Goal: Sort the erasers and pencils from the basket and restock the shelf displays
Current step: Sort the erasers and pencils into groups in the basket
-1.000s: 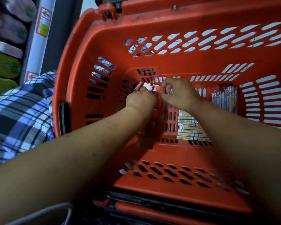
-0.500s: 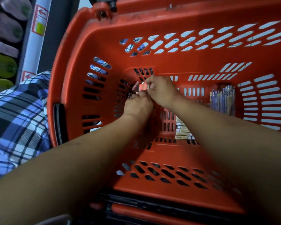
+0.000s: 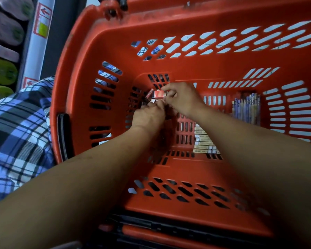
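This reads to me as the sorting step. Both hands are down in the far corner of the red basket (image 3: 75, 56), in the upper middle of the frame, gathering small erasers, and I judge the shelf restocking for this lot is yet to come. My right hand (image 3: 182, 98) pinches a red eraser packet (image 3: 159, 94) between thumb and forefinger, with the other fingers curled in behind it. The packet sits just beside 1 or 2 more loose erasers (image 3: 150, 93) wedged against the dark corner slots. My left hand (image 3: 149, 115) is knuckles-up just below, its fingers curled under and meeting the right hand's fingertips. I cannot tell whether it has hold of anything, because the back of the hand hides the palm. The rest of the stock waits lower right of the hands. A row of small cream-labelled boxes (image 3: 203, 139) lies on the basket floor, partly under my right forearm. A pencil bundle (image 3: 246, 109) stands against the right wall, well apart from both hands. The next move, I reckon, calls for collecting the corner pieces into 1 hand without letting the pinched packet slip. Then both hands must lift out past the rim toward the display, which is not in view.
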Demonstrator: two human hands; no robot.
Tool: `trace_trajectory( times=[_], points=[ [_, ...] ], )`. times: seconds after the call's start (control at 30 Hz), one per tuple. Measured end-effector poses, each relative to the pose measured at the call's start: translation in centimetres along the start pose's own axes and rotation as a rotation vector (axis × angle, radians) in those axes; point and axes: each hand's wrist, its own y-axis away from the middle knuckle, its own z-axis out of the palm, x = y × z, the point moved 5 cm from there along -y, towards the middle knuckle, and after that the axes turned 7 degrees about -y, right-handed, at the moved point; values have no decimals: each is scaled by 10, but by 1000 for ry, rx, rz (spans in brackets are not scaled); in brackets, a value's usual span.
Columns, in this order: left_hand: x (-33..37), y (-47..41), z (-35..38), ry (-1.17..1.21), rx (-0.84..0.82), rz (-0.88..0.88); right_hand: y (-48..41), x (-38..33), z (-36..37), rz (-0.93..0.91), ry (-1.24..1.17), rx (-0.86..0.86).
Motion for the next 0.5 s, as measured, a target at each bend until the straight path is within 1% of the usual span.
trace_trajectory(
  times=[0.13,0.23,0.3,0.37,0.43,0.5],
  points=[
    [1,2,-2,-9,-20,-7,1,-2,2,5,7,-14],
    [5,4,-4,-76,-26,-18,-1,-2,3,9,-9,-6],
    [12,4,-8,-113,-27,18,-1,0,2,4,2,22],
    [24,6,-13,-156,-14,136,-1,6,-2,18,15,44],
    [36,10,-14,-186,2,282,2,14,-9,76,13,57],
    [50,16,-7,-216,17,469,3,24,-16,142,53,68]
  ],
)
